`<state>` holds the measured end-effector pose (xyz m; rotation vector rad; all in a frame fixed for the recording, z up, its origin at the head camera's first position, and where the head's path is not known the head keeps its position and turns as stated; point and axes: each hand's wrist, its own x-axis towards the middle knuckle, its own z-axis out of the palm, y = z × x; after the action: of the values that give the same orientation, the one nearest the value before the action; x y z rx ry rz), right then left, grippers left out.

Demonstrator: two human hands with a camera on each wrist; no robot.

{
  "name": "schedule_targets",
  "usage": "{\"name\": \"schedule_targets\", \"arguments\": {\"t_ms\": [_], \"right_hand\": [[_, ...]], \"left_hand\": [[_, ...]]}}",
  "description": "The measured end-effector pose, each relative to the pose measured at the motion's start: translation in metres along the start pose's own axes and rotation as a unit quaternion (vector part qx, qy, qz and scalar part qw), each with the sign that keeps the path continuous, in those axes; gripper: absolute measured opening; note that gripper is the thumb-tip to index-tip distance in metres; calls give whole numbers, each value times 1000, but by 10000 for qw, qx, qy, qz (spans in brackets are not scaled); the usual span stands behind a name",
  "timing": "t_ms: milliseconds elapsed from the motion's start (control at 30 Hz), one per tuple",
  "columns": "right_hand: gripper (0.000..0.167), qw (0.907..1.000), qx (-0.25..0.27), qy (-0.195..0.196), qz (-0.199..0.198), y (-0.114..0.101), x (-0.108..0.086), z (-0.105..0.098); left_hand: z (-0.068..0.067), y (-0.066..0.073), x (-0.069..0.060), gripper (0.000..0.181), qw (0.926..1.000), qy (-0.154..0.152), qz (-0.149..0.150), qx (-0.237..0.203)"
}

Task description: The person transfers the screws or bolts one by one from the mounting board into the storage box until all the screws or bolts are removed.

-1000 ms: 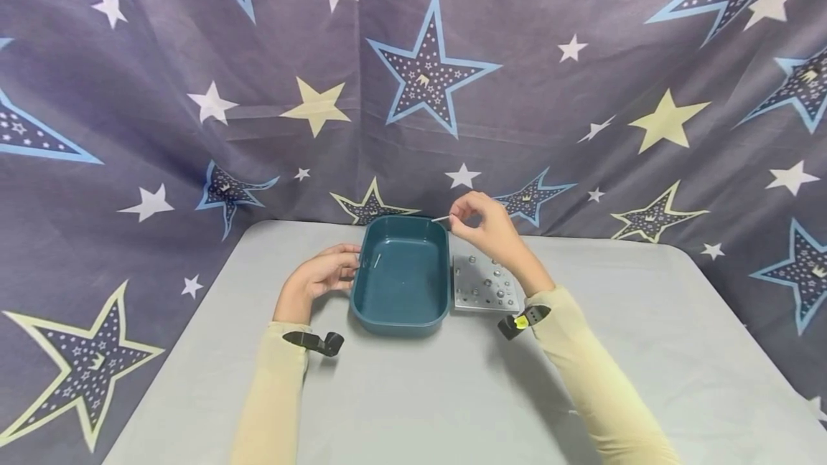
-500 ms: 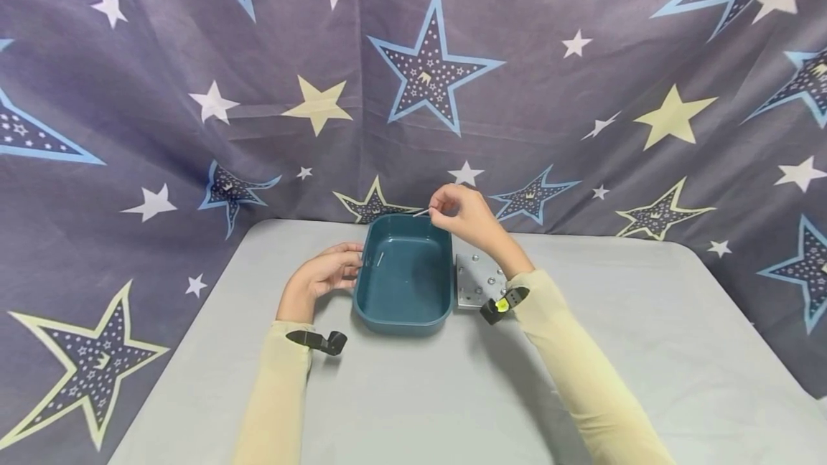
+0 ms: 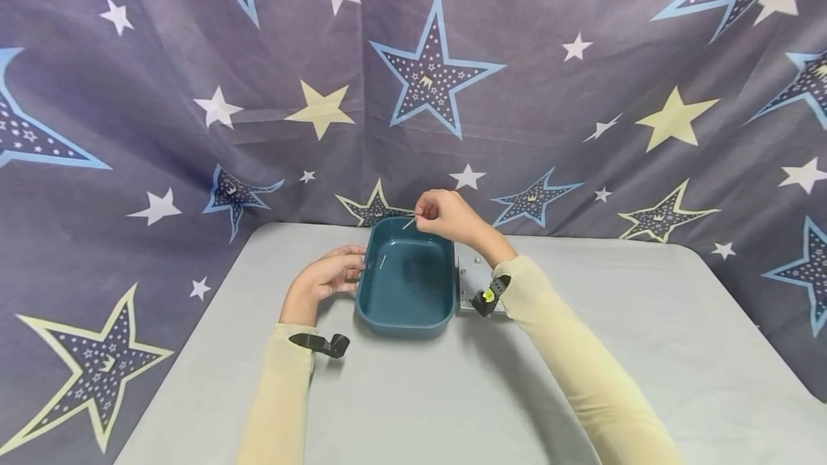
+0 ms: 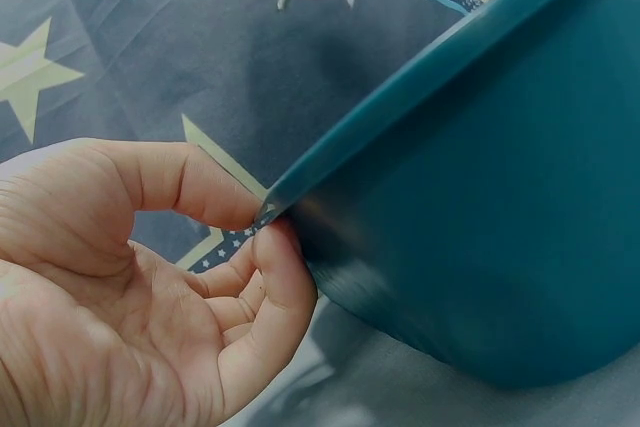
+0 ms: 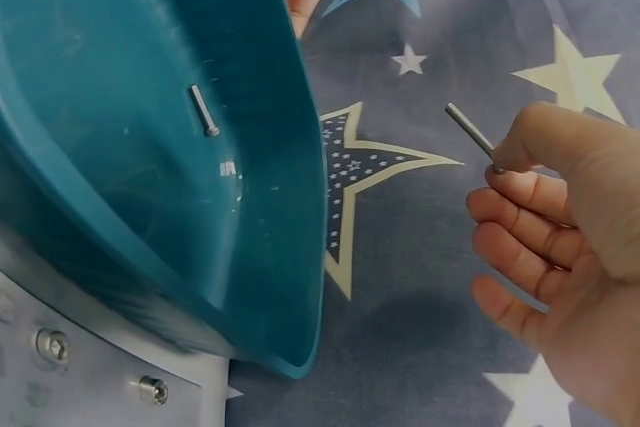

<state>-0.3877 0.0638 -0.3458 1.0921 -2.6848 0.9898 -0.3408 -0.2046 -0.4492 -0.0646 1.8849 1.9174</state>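
Right hand (image 3: 446, 215): thumb and forefinger closed in a pinch on one end of a slim metal bolt (image 5: 470, 130); most of the shaft sticks out free past the fingertips. Other fingers loosely curled, holding nothing. In the head view the bolt slants out to the left of this hand and toward the wearer, seen against the far end of a teal bin (image 3: 405, 327); in the right wrist view it is apart from the bin wall.

Left hand (image 3: 329, 273): pinches the bin's rim on the side nearest it, thumb and finger meeting at the edge, a rounded gap between them and the palm. Bin stands just to the right of this hand, on a pale grey desk (image 3: 400, 400).

Second bolt (image 5: 204, 110) lies inside the bin, near the wall the left hand grips; head visible at one end.

Metal plate (image 3: 472, 275) on the desk beside the bin, nearer the wearer than the right hand and partly hidden by that arm. Socket-head screws (image 5: 153, 390) stand in it.

Black camera strapped at each wrist, over pale yellow sleeves (image 3: 575, 357). Beyond both hands, a dark star-print cloth (image 3: 517, 128) hangs behind the desk.
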Motion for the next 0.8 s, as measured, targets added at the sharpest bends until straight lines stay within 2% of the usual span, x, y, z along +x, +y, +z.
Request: {"name": "schedule_targets", "arguments": {"t_ms": [367,800], "right_hand": [[5,9964,-500,-655,197,0,16,16],[4,9849,-1182,-1206,382,7,30,40]], "left_hand": [[0,-3,0,53,10000,2,0,-45],[2,0,-2,54,9999,-47,30,-92]]}}
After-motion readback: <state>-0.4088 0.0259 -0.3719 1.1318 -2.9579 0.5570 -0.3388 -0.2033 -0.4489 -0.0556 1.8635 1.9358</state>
